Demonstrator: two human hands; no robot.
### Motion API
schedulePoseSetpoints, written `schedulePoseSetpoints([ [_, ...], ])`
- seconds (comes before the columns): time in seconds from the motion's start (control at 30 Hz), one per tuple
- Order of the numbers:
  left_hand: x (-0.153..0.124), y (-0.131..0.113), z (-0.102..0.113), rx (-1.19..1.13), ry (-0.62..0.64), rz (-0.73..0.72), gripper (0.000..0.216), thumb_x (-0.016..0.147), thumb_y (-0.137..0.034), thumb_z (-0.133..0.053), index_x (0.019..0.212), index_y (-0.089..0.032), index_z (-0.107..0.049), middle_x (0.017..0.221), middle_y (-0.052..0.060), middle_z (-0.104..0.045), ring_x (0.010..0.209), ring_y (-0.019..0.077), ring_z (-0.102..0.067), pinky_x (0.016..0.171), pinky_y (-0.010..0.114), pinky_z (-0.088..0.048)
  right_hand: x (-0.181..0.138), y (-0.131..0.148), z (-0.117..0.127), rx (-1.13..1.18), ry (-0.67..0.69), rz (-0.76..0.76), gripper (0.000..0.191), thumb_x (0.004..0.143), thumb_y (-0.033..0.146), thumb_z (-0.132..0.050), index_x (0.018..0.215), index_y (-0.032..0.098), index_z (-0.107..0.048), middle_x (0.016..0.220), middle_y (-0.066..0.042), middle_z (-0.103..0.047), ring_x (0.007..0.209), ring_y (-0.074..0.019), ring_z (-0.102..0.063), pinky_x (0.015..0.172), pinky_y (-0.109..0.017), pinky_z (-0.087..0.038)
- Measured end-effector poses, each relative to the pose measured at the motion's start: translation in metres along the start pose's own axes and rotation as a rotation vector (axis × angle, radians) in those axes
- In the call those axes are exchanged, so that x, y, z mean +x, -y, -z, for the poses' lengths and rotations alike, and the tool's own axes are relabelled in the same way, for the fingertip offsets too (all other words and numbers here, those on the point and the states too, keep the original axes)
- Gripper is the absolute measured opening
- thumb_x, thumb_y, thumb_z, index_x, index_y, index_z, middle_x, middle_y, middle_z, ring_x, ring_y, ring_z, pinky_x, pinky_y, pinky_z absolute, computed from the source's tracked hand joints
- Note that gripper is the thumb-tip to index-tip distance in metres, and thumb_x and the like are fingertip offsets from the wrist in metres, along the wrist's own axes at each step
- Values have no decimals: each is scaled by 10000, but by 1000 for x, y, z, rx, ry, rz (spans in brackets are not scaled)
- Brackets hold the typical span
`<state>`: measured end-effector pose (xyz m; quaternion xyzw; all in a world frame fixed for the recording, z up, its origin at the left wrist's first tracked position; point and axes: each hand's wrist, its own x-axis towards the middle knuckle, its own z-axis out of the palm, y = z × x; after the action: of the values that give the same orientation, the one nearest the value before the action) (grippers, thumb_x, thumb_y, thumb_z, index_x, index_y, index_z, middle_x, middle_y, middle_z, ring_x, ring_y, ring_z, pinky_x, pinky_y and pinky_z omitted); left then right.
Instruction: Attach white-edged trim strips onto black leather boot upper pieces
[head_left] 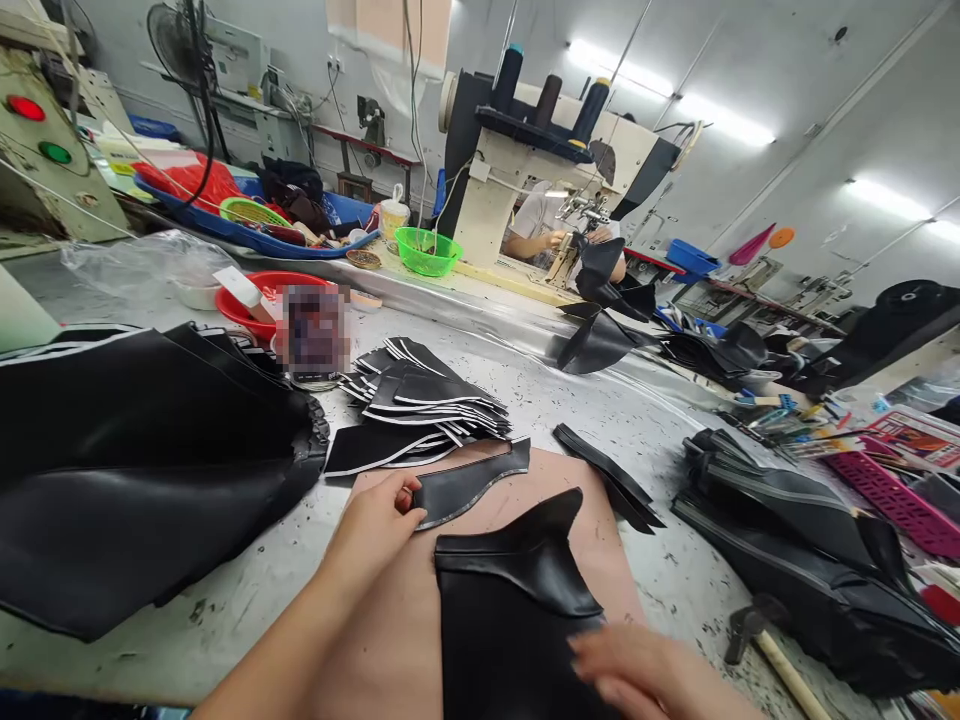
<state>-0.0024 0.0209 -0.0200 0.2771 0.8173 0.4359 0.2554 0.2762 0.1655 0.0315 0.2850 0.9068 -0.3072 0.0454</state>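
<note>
My left hand [384,510] pinches the left end of a curved black leather piece [469,488] with a pale edge, which lies on a pinkish board [375,620]. Just below lies a larger black leather panel [506,640] with a shaped, seamed top part [525,555] whose tip curves up to the right. By that panel's right edge is my right hand [637,665], smeared by motion; whether its fingers touch the leather I cannot tell. Past the board, a stack of black pieces with white edges [427,395] fans out. Narrow black strips [607,478] lie to the right.
Big black leather panels [142,470] are heaped at left, more folded ones [810,550] at right. A hammer [780,660] rests near them. Behind stand a red bowl [251,325], a green basket [427,252] and a sewing machine [480,200], where another person [529,235] works.
</note>
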Motion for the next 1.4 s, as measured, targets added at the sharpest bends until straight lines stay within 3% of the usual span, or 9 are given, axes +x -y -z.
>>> schedulePoseSetpoints([
  [0.1,0,0,2,-3,47,31,148,762,-196,-619,906,-166,-601,748,-27,-589,662,129,-555,666,308,-460,51,42,-27,-225,-37,415,344,901,229,-406,1203,220,-572,1230,-117,-598,1139,-243,-541,969,-432,-408],
  [0.23,-2,0,5,18,108,51,164,828,-271,-595,942,-153,-600,781,-14,-611,669,120,-573,648,301,-491,94,77,-42,-550,-43,410,200,837,170,-568,1016,111,-637,939,-136,-667,907,-281,-608,832,-457,-448],
  [0.33,-7,-1,2,77,173,12,153,818,-293,-609,882,-154,-609,733,-25,-605,636,114,-566,621,286,-483,100,85,-33,-485,124,482,77,843,198,-590,840,174,-664,835,-50,-632,813,-212,-589,774,-377,-431],
  [0.43,-13,-4,-3,177,217,-65,96,785,-255,-628,789,-162,-609,636,-46,-571,583,112,-536,593,277,-450,101,88,-23,-363,231,604,97,864,225,-581,842,211,-674,873,-17,-603,800,-169,-558,763,-330,-400],
  [0.63,-29,-1,3,366,120,-279,155,734,-150,-534,847,-221,-612,819,28,-626,789,210,-558,693,331,-416,114,93,-29,-360,308,564,143,882,230,-557,805,182,-669,943,-38,-592,814,-173,-561,730,-321,-398],
  [0.83,-71,17,1,378,121,-453,256,797,-129,-340,803,-218,-580,908,56,-641,890,233,-564,798,399,-459,122,87,-33,-345,346,562,148,882,232,-555,784,180,-653,935,-37,-585,832,-182,-561,742,-339,-395],
  [0.97,-93,18,-11,366,88,-428,265,750,-42,-332,787,-201,-540,831,43,-622,820,192,-580,707,334,-505,125,87,-31,-315,404,542,160,887,234,-543,774,178,-643,940,-34,-577,843,-180,-558,770,-357,-397],
  [1.17,-106,24,-27,547,7,-548,534,732,-16,-340,1200,-204,-515,1074,83,-632,938,226,-597,785,391,-533,128,94,-30,-375,452,542,184,865,202,-544,721,183,-658,915,-37,-577,828,-184,-572,789,-382,-394],
  [1.4,-113,21,-39,603,-54,-476,464,766,-101,-431,1203,-216,-534,1043,84,-628,916,221,-589,766,362,-528,132,99,-30,-503,460,615,162,853,204,-566,747,186,-688,903,-45,-601,722,-165,-571,673,-310,-403],
])
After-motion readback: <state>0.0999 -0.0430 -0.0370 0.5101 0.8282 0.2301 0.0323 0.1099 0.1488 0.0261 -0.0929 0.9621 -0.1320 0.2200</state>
